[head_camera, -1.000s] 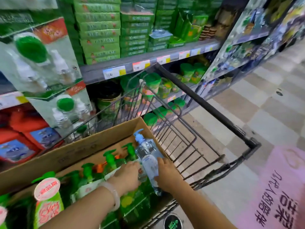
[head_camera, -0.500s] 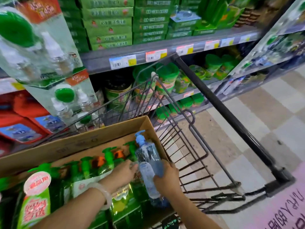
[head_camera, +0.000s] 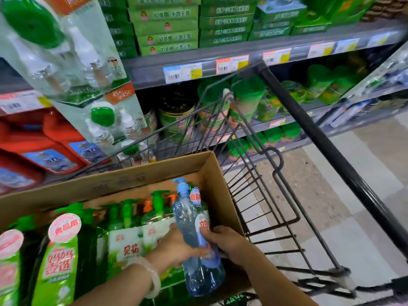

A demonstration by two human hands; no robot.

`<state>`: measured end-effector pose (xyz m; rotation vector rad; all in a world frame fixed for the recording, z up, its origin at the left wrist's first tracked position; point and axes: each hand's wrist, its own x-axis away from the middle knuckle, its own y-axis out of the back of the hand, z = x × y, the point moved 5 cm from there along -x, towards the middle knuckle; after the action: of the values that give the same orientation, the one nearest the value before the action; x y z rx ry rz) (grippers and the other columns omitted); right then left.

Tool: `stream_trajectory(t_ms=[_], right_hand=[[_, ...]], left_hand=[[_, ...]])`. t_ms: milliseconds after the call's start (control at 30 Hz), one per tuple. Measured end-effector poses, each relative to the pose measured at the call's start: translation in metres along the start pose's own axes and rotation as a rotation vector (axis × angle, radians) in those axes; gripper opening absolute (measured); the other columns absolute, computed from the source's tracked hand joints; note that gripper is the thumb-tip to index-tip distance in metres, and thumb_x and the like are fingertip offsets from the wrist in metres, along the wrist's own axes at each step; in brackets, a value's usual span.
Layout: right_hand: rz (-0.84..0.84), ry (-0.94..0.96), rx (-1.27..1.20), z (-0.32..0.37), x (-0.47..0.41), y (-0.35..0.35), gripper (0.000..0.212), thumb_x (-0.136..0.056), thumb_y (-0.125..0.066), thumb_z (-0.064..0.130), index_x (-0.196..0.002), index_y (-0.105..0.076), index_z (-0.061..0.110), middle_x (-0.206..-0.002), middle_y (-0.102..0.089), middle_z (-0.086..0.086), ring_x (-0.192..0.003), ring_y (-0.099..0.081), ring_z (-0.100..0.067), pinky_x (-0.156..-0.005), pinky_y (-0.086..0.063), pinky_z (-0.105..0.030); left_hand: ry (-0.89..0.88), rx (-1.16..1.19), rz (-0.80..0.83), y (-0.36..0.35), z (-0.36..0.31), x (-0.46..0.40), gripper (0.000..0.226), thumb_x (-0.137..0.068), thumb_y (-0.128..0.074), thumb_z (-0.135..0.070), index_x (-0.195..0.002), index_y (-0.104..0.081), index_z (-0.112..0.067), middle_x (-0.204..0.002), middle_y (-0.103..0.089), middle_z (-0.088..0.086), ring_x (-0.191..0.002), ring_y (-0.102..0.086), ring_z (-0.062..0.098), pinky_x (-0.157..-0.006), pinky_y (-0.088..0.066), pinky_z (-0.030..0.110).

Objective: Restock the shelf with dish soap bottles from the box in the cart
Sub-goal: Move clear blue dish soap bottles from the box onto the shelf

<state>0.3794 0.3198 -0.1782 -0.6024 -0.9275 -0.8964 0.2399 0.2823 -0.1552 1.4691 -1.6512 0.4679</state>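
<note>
A clear blue dish soap bottle with a light blue pump top stands tilted at the right end of the cardboard box. Both hands grip its middle: my left hand from the left, my right hand from the right. The bottle's lower part is raised above the box's near edge. Several green pump bottles with white and green labels fill the box to the left. The box rests in a black wire cart.
Shelves with price tags hold green boxes above and green-capped jars below. Red jugs sit at the left. A hanging pack of small bottles dangles at upper left. The cart handle runs diagonally at right over tiled floor.
The blue bottle has risen higher out of the box, held by both hands. The view has shifted closer and left, so the cart handle sits further right.
</note>
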Motion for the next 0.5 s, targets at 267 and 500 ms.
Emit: stream_trajectory(t_ms=[267, 500], right_hand=[[0.105, -0.003, 0.073, 0.0, -0.004, -0.008, 0.047, -0.086, -0.057, 0.05, -0.121, -0.058, 0.018, -0.109, -0.069, 0.001, -0.09, -0.066, -0.007, -0.063, -0.052, -0.015], [0.13, 0.067, 0.051, 0.001, 0.009, 0.002, 0.029, -0.082, -0.07, 0.019, -0.109, -0.058, 0.017, -0.076, -0.075, 0.013, -0.066, -0.07, -0.001, -0.048, -0.049, -0.014]], left_hand=[[0.062, 0.257, 0.008, -0.005, 0.002, -0.004, 0.105, -0.027, -0.093, -0.022, -0.121, -0.048, -0.01, -0.111, -0.066, 0.007, -0.103, -0.063, 0.027, -0.085, -0.055, 0.043], [0.048, 0.5, -0.062, -0.003, 0.012, 0.019, 0.078, -0.05, -0.087, -0.004, -0.116, -0.047, -0.012, -0.109, -0.066, 0.004, -0.099, -0.064, 0.023, -0.088, -0.054, 0.043]])
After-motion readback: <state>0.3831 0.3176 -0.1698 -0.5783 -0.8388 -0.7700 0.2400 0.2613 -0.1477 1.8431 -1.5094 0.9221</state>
